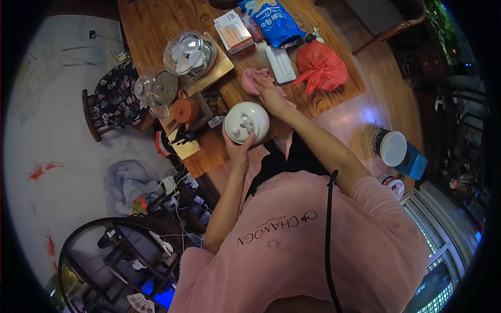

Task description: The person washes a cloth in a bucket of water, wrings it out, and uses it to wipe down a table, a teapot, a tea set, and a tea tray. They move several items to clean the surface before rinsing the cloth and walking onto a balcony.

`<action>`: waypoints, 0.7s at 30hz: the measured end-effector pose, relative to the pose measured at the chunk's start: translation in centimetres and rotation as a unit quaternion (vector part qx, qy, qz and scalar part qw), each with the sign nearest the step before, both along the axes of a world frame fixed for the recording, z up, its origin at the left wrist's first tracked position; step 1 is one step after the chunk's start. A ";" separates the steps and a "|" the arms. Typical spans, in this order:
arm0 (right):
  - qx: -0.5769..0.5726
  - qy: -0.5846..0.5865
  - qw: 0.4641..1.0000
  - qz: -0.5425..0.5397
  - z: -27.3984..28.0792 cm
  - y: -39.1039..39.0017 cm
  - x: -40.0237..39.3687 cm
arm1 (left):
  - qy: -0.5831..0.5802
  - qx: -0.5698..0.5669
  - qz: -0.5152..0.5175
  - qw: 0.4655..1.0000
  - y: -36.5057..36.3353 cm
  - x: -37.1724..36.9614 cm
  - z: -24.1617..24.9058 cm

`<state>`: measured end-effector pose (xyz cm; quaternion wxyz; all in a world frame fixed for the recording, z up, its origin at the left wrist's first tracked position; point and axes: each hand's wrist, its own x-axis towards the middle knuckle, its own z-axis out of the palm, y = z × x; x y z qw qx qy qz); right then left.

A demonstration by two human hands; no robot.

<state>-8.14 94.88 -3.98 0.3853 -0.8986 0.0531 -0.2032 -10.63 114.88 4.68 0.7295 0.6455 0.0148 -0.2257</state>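
A round white lidded jar [248,121] with a small painted pattern is held at the table's near edge. My left hand [239,148] grips it from the left side and below, its thumb on the lid. My right hand [272,96] lies on a pink cloth [251,82] on the wooden table [308,107], fingers stretched out over it. Just beyond that hand is a white flat box [280,64]. To the left of the jar stands a reddish-brown clay teapot [186,110].
A red plastic bag [322,67], a blue packet [274,23] and a white-and-orange box [233,31] are on the table. Clear round containers [190,55] stand at its left. A floral-covered chair [117,96] is beyond. White buckets [392,148] stand on the floor at right.
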 end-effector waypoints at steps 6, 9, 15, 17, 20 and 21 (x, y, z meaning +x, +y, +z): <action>0.022 0.066 0.994 -0.087 1.5 -0.6 6.0 | 0.067 -0.008 -0.001 0.998 3.7 -3.3 2.4; -0.187 0.016 0.966 -0.178 -1.0 1.3 7.0 | 0.083 -0.003 0.011 0.997 4.5 -4.3 3.5; -0.148 0.016 0.988 -0.039 -1.6 3.7 5.8 | 0.068 0.020 -0.001 0.998 6.9 -5.2 3.1; -0.102 0.030 0.992 0.067 -2.0 2.8 7.1 | 0.076 0.013 0.002 0.997 6.9 -5.3 3.5; -0.040 0.035 0.984 0.170 -1.5 1.8 6.0 | 0.085 -0.005 -0.003 0.996 6.3 -4.9 4.2; -0.044 0.034 0.985 0.166 -1.2 1.3 5.2 | 0.088 -0.014 -0.003 0.996 5.9 -4.6 4.3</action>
